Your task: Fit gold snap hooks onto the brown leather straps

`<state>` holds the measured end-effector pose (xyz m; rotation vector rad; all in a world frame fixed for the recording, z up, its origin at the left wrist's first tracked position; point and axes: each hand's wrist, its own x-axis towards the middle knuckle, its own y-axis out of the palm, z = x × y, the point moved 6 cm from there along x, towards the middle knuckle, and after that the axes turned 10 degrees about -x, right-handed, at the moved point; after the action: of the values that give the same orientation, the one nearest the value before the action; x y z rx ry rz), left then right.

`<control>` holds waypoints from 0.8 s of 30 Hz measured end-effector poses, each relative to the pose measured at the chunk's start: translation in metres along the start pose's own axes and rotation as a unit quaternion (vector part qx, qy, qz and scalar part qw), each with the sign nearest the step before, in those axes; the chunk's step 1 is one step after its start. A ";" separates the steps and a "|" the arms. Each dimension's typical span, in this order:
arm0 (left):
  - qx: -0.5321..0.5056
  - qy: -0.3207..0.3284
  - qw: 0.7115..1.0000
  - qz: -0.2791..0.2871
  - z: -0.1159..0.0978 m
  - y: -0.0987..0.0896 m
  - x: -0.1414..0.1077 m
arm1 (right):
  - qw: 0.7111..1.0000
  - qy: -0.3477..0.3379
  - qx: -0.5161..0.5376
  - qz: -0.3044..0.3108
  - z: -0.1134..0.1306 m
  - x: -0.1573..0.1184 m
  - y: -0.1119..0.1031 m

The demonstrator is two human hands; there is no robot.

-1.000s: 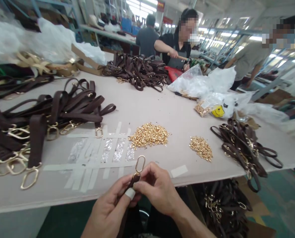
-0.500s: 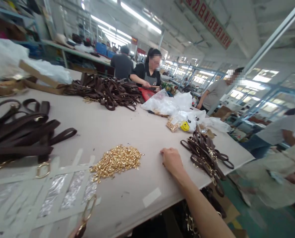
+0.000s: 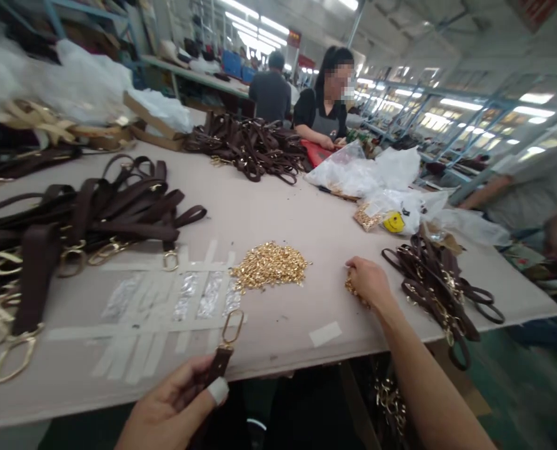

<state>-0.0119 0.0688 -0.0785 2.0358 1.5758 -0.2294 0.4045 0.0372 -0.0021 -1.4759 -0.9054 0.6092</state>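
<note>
Near the front edge of the table, my left hand (image 3: 179,400) pinches the end of a dark brown strap (image 3: 220,364), from which a gold oval clasp (image 3: 232,326) points up. White tape wraps the thumb. My right hand (image 3: 369,281) rests on the table with its fingers curled down over some small gold pieces (image 3: 350,282). Between the hands and farther back lies a loose pile of small gold pieces (image 3: 271,265). Right of my right hand is a bundle of brown straps (image 3: 435,281) with gold hardware.
Many brown straps (image 3: 119,212) with gold clasps cover the table's left side. Another strap heap (image 3: 254,144) lies at the back, beside plastic bags (image 3: 391,172). Tape strips (image 3: 151,325) mark the tabletop (image 3: 278,212). A person (image 3: 327,103) works across the table.
The view has turned left. My left hand has come into fuller view with the strap and clasp. Gold pieces now show under my right hand.
</note>
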 end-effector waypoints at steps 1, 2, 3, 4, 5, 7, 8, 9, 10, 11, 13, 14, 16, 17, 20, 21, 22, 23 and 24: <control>0.008 -0.004 1.000 0.021 -0.006 0.008 -0.004 | 1.000 -0.005 0.019 -0.011 0.002 -0.003 -0.004; 0.015 -0.006 0.999 0.045 -0.012 0.016 -0.007 | 0.999 -0.011 0.040 -0.022 0.006 -0.008 -0.007; 0.013 -0.005 0.998 0.061 -0.017 0.022 -0.009 | 0.998 -0.018 0.060 -0.031 0.013 -0.014 -0.011; 0.007 -0.005 0.998 0.070 -0.021 0.027 -0.011 | 0.995 -0.029 0.093 -0.039 0.023 -0.023 -0.014; -0.002 -0.003 0.997 0.071 -0.023 0.031 -0.011 | 0.987 -0.046 0.145 -0.044 0.036 -0.034 -0.017; -0.019 0.004 0.998 0.063 -0.024 0.034 -0.011 | 0.952 -0.096 0.288 -0.040 0.070 -0.063 -0.024; -0.026 0.009 0.998 0.059 -0.023 0.035 -0.010 | 0.922 -0.127 0.364 -0.031 0.090 -0.080 -0.028; -0.033 0.015 0.998 0.060 -0.022 0.035 -0.010 | 0.892 -0.154 0.424 -0.022 0.111 -0.097 -0.033; -0.040 0.020 0.997 0.065 -0.021 0.037 -0.010 | 0.868 -0.178 0.464 -0.013 0.130 -0.113 -0.037; -0.047 0.024 0.996 0.072 -0.020 0.038 -0.010 | 0.852 -0.196 0.485 -0.009 0.147 -0.127 -0.040; -0.056 0.031 0.994 0.085 -0.019 0.040 -0.012 | 0.835 -0.217 0.506 -0.019 0.173 -0.145 -0.045; -0.055 0.034 0.994 0.091 -0.019 0.041 -0.012 | 0.830 -0.222 0.510 -0.028 0.181 -0.150 -0.046; -0.047 0.042 0.994 0.094 -0.019 0.040 -0.013 | 0.828 -0.231 0.509 -0.039 0.191 -0.155 -0.046; -0.042 0.047 0.994 0.094 -0.019 0.040 -0.013 | 0.828 -0.236 0.506 -0.041 0.194 -0.155 -0.045; -0.030 0.064 0.993 0.093 -0.018 0.038 -0.014 | 0.829 -0.254 0.496 -0.037 0.197 -0.156 -0.044; -0.022 0.072 0.993 0.093 -0.017 0.038 -0.014 | 0.831 -0.258 0.492 -0.037 0.197 -0.157 -0.044; -0.011 0.082 0.992 0.093 -0.017 0.037 -0.014 | 0.833 -0.262 0.486 -0.038 0.197 -0.158 -0.045; 0.002 0.095 0.991 0.094 -0.018 0.037 -0.014 | 0.834 -0.266 0.482 -0.040 0.197 -0.159 -0.046; 0.016 0.109 0.989 0.095 -0.019 0.037 -0.015 | 0.834 -0.269 0.480 -0.044 0.197 -0.160 -0.047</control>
<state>0.0141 0.0601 -0.0438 2.2839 1.4962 0.0409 0.1471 0.0162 -0.0029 -0.3386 -0.8655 1.2221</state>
